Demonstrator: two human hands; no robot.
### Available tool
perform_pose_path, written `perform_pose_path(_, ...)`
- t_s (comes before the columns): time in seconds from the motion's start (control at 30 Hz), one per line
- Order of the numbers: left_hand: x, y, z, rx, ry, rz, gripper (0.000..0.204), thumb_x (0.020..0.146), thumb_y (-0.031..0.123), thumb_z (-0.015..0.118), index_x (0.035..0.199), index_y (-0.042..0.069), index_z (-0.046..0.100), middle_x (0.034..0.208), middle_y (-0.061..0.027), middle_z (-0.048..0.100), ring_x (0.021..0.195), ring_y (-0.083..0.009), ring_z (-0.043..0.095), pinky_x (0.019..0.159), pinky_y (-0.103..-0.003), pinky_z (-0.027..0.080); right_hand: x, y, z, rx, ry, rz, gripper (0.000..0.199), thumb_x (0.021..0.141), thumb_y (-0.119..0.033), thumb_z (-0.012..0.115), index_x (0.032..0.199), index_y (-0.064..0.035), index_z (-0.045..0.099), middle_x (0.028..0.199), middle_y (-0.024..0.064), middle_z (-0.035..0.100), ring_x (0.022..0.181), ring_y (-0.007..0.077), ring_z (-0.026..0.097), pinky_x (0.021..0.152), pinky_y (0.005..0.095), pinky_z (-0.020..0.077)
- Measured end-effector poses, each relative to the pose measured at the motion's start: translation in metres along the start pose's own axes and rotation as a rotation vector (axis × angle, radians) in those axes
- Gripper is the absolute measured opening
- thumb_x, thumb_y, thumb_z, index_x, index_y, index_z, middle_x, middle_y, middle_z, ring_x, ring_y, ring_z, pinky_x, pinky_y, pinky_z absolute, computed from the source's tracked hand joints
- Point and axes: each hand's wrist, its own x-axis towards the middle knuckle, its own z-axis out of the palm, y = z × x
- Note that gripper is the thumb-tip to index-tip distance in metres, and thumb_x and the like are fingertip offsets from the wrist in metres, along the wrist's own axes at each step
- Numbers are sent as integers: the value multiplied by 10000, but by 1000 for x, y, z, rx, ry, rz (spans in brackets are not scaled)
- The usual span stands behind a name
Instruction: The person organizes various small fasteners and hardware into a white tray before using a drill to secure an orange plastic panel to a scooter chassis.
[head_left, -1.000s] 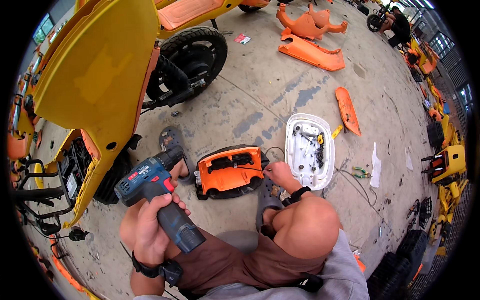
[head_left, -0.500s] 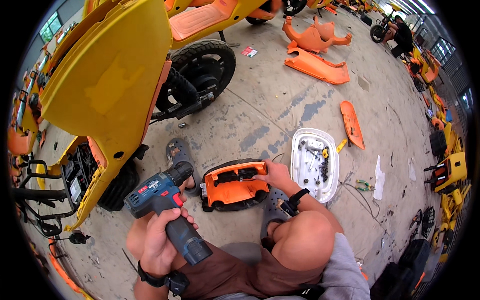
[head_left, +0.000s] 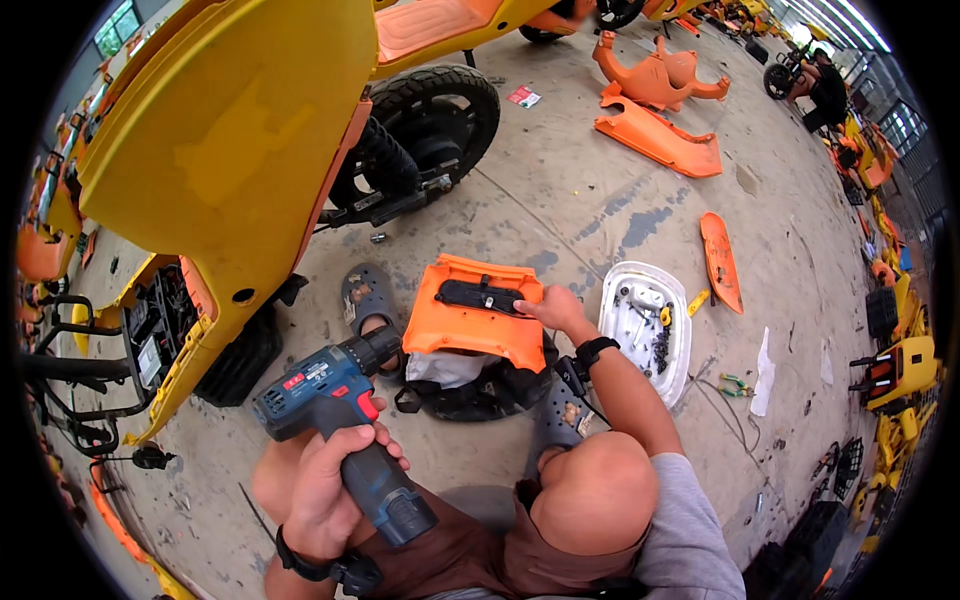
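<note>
Concrete floor [head_left: 545, 185], orange panel [head_left: 470, 327] in right hand [head_left: 555, 307]

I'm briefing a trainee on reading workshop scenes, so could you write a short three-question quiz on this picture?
1. What is in the person's left hand?
A) pliers
B) a cordless drill
C) a wheel

2. True or false: the right hand grips the orange panel.

3. Put these in order from left to right in the picture: white tray, cordless drill, orange panel.

Key:
1. B
2. True
3. Cordless drill, orange panel, white tray
</note>
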Motion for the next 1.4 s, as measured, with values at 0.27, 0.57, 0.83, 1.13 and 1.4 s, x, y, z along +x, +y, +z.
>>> perform_pose_path(0.27,-5,3,-9,-8,-31,11,421,848,59,589,1239,-32,464,847,-113,582,809,-256,619,760,-446,544,-19,7,2,107,-123,44,802,672,-702,691,914,64,694,939,262,681,884,365,669,758,422,517)
perform_pose_path(0.57,-7,3,0,-28,-66,-2,427,848,61,590,1245,-32,460,850,-110,580,815,-248,618,761,-436,545,-62,40,38,262,58,168,681,725,-624,730,768,54,688,685,183,651,631,261,642,628,390,487)
perform_pose_path(0.83,-8,3,-2,-11,-28,18,398,852,65,591,1221,-29,473,843,-103,571,819,-248,616,762,-431,545,-87,19,51,469,281,-119,519,739,-482,780,1048,-74,694,782,149,693,742,321,671,710,376,510)
perform_pose_path(1.13,-8,4,-2,13,-24,48,376,848,90,586,1192,-36,499,848,-93,553,778,-215,606,727,-401,551,-95,20,30,211,107,-181,566,756,-571,717,1057,-92,692,815,184,675,802,359,657,717,422,506)
perform_pose_path(1.4,-6,4,-9,-18,-41,22,367,846,63,595,1188,-27,493,853,-107,574,803,-240,615,748,-424,551,-84,24,7,132,-116,-120,565,784,-602,664,1029,-97,724,834,205,686,836,373,657,750,429,515)
